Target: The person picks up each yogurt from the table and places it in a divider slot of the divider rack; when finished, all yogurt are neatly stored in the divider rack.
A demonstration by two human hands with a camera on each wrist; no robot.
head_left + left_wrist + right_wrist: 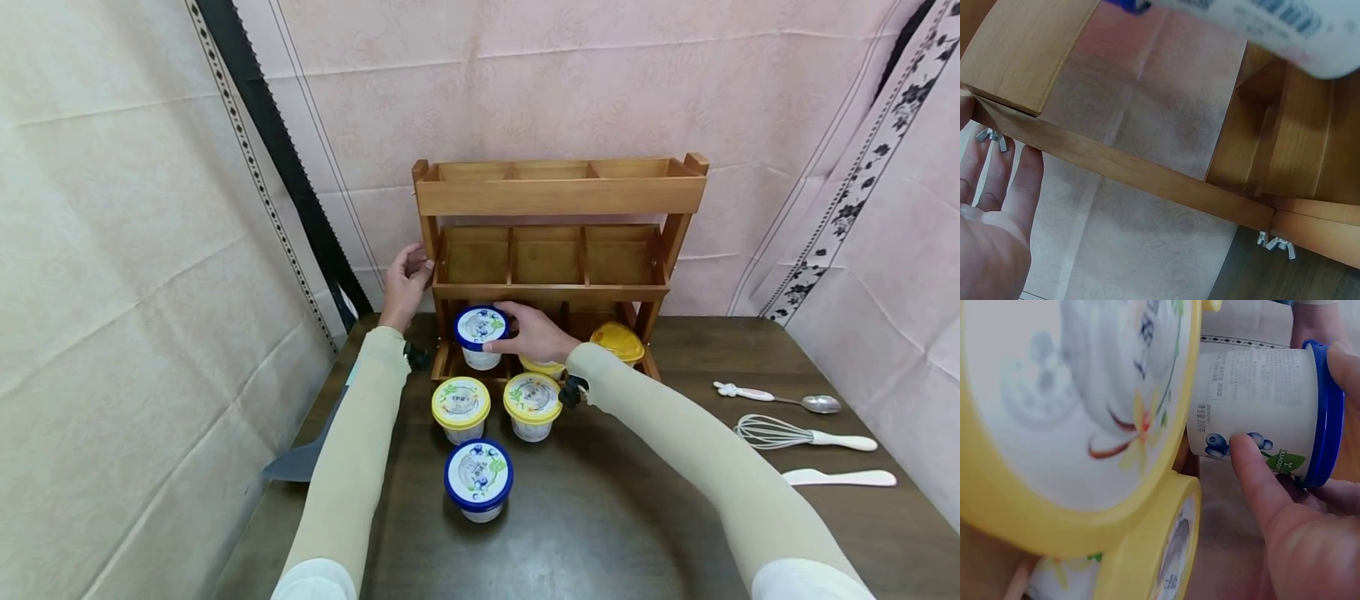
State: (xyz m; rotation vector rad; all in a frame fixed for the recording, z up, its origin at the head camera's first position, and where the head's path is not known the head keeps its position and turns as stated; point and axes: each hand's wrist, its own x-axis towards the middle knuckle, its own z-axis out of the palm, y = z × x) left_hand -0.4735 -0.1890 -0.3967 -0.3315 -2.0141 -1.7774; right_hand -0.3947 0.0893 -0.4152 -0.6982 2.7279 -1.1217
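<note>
My right hand (538,333) grips a blue-lidded cup (481,333) printed with blueberries, around its lid and side, at the left compartment of the wooden rack's bottom tier. The right wrist view shows this blueberry cup (1260,403) with a finger along its wall. My left hand (407,282) pinches the left upright of the wooden rack (555,197); in the left wrist view, fingertips (1030,159) meet the upright's edge beside a wing nut. Two yellow-lidded cups, left (461,404) and right (532,404), stand before the rack, with another blue-lidded cup (478,479) nearer me.
In the bottom tier sit a yellow-lidded cup (543,366), partly hidden by my right arm, and a yellow item (618,340) at the right. A spoon (817,404), a whisk (806,434) and a white spreader (840,477) lie on the table's right side. Cloth hangs behind.
</note>
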